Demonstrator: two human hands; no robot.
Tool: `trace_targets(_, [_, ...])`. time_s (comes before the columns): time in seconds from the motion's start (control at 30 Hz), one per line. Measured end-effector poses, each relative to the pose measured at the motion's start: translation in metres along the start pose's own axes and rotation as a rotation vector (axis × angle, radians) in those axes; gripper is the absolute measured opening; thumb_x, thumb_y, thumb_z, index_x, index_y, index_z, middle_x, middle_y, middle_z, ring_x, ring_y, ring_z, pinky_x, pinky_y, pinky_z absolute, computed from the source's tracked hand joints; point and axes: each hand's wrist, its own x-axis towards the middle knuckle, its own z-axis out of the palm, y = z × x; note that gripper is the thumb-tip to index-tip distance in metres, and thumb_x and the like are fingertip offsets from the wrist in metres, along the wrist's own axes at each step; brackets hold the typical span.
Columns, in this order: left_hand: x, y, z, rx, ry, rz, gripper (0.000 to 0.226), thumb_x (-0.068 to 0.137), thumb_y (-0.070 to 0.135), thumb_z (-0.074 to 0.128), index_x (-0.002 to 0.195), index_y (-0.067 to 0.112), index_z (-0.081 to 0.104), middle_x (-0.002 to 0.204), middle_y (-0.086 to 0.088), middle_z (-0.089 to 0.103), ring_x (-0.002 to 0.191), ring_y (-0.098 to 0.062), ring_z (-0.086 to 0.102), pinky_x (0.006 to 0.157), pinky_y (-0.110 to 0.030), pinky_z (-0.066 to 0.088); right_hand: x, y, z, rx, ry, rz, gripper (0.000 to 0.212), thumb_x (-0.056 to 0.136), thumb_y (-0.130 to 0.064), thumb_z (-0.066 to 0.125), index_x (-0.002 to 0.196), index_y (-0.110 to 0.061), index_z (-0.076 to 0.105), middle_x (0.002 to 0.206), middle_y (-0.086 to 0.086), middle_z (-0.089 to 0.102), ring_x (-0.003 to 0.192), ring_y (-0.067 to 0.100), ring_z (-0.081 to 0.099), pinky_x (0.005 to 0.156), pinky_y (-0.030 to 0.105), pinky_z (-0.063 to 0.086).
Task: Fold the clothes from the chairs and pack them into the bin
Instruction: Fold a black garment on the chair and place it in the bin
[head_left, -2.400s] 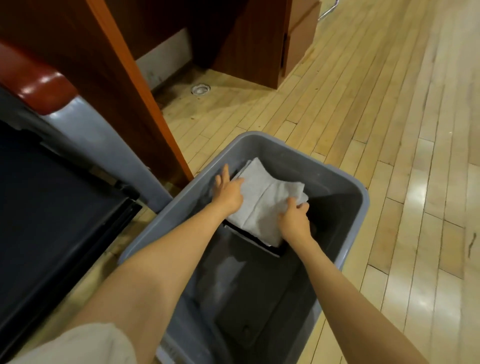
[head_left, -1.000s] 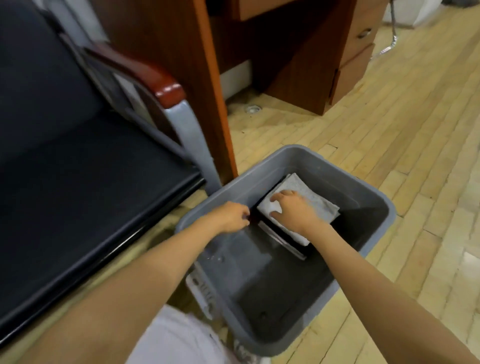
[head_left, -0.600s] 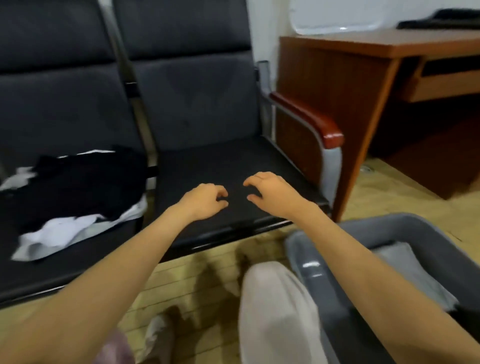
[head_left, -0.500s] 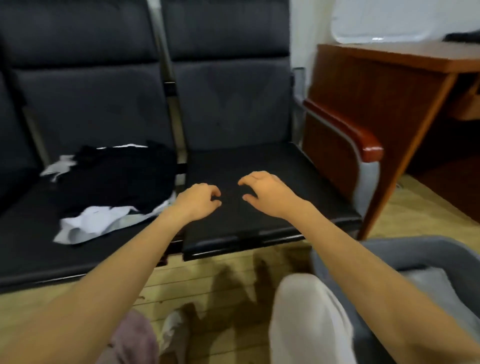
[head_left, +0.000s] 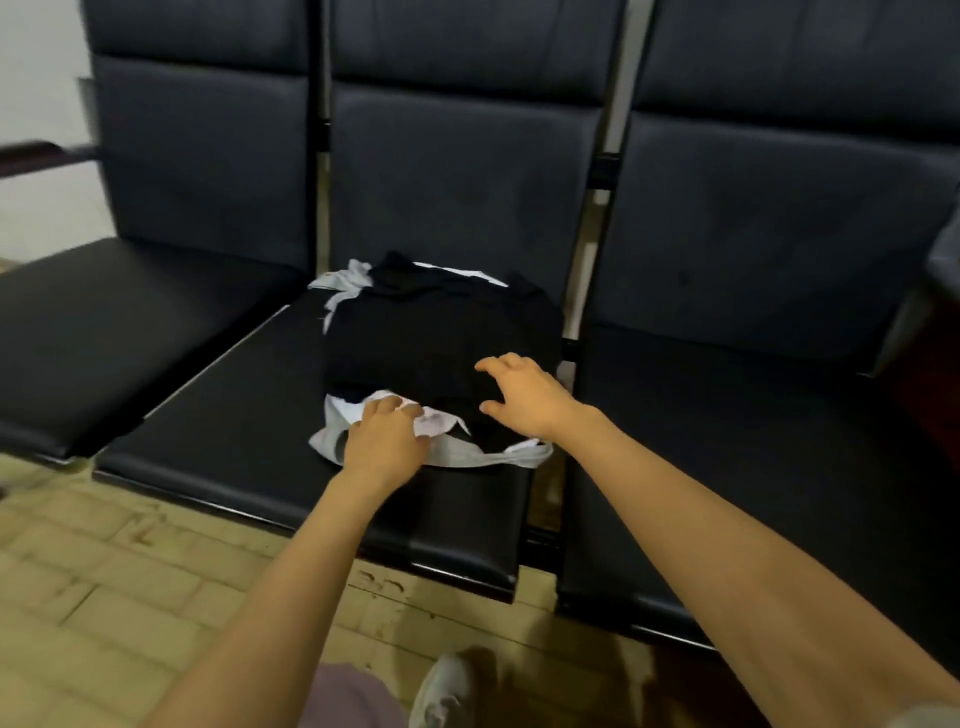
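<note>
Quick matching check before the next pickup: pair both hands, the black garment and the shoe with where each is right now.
1 left hand
2 right hand
3 black garment
4 shoe

A on the wooden floor
B fingers spread above the black garment
C piled on the white garment, middle seat
D fingers curled on the white garment

Pairs: 1-D, 2-B, 3-C, 4-A

1. You face a row of three black padded chairs (head_left: 467, 171), joined side by side, backs upright.
2. Between the backs you see metal posts (head_left: 615, 104).
3. Under you lies a floor (head_left: 104, 597) of pale wooden blocks, scuffed near the seat fronts.
4. At far left a white wall (head_left: 36, 78) shows behind a dark red armrest (head_left: 31, 153).
5. Soft light glints off the seat edges.
</note>
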Motion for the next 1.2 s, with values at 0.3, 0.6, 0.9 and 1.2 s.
trace_targets(0.3, [0.004, -0.006, 0.016, -0.025, -0.215, -0.079, 0.046, 0.101, 0.035, 0.038, 0.143, 0.017, 0.041, 0.153, -0.007, 0.026, 0.144, -0.031, 0.014, 0.112, -0.046, 0.028, 0.054, -0.018, 0.046, 0.065, 0.252, 0.233, 0.026, 0.098, -0.026, 0.049, 0.12, -0.012, 0.05, 0.124, 0.011, 0.048, 0.116, 0.031, 0.044, 0.094, 0.049, 0.042])
trace_targets(0.6, [-0.001, 0.042, -0.002, -0.258, 0.329, 0.047, 0.085, 0.086, 0.031, 0.068, 0.152, 0.012, 0.017, 0.157, -0.018, 0.007, 0.146, -0.035, 0.006, 0.117, -0.048, 0.019, -0.026, 0.008, -0.01, 0.833, 0.53, 0.082, 0.013, 0.103, -0.019, 0.036, 0.096, -0.011, 0.044, 0.071, 0.001, 0.04, 0.059, 0.009, 0.034, 0.055, 0.022, 0.032])
trace_targets(0.9, [-0.008, 0.107, 0.004, -0.351, 0.145, 0.12, 0.022, 0.096, 0.016, 0.049, 0.115, 0.011, 0.057, 0.1, -0.016, 0.067, 0.095, -0.036, 0.061, 0.082, -0.04, 0.046, -0.146, 0.082, -0.05, 0.605, 0.33, 0.143, 0.016, 0.092, -0.036, 0.059, 0.096, -0.022, 0.053, 0.083, -0.009, 0.058, 0.072, 0.006, 0.053, 0.069, 0.024, 0.044])
trace_targets(1.2, [-0.08, 0.224, -0.01, -0.861, -0.877, 0.518, 0.039, 0.091, 0.016, 0.064, 0.127, 0.026, 0.053, 0.115, 0.006, 0.066, 0.104, -0.005, 0.063, 0.086, -0.017, 0.05, -0.235, 0.185, -0.042, 0.077, 0.31, 0.468, 0.05, 0.082, 0.01, 0.049, 0.112, -0.028, 0.062, 0.121, 0.001, 0.053, 0.119, 0.023, 0.042, 0.099, 0.041, 0.038])
